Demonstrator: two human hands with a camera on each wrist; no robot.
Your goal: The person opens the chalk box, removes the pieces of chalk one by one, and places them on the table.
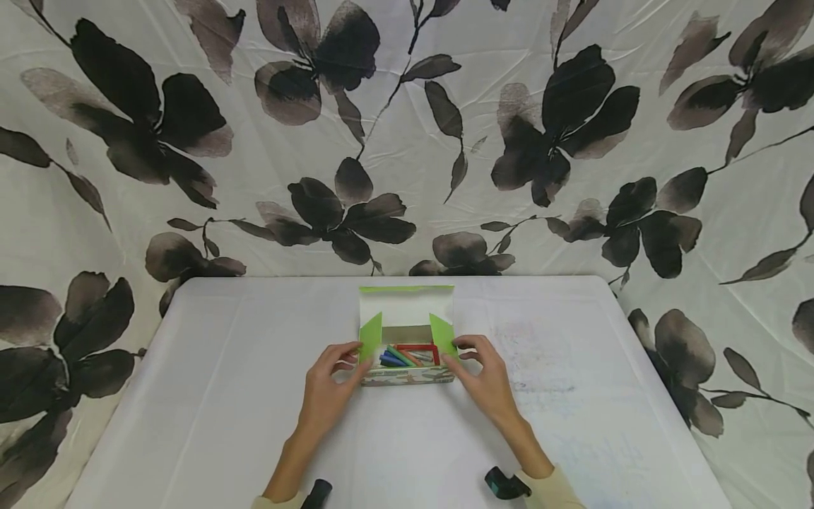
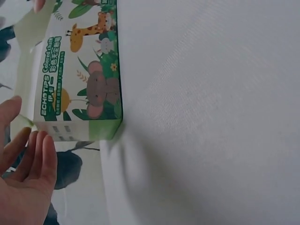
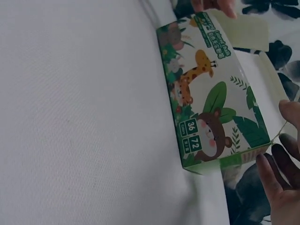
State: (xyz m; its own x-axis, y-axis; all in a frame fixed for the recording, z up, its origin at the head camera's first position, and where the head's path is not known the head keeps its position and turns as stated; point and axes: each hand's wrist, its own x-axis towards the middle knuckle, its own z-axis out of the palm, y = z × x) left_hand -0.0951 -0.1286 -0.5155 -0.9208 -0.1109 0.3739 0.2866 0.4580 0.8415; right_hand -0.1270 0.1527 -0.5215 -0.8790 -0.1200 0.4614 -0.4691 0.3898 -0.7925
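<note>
A cardboard colored-chalk box (image 1: 407, 377) stands on the table with its lid (image 1: 407, 305) raised at the back. Blue, green and other coloured sticks (image 1: 396, 358) lie inside, beside a red-edged item (image 1: 436, 353) I cannot make out fully. At the box's left end, my left hand (image 1: 326, 392) pinches the green side flap (image 1: 371, 338) between thumb and fingers. Opposite, my right hand (image 1: 491, 387) pinches the other green flap (image 1: 443, 335). Both wrist views show the printed front, with an elephant (image 2: 96, 89) and a bear (image 3: 211, 136).
A white cloth covers the table (image 1: 222, 410), with faint smudges right of the box. Behind it hangs a floral curtain (image 1: 445, 155). Dark straps or devices sit by both wrists, one near the right sleeve (image 1: 552, 489).
</note>
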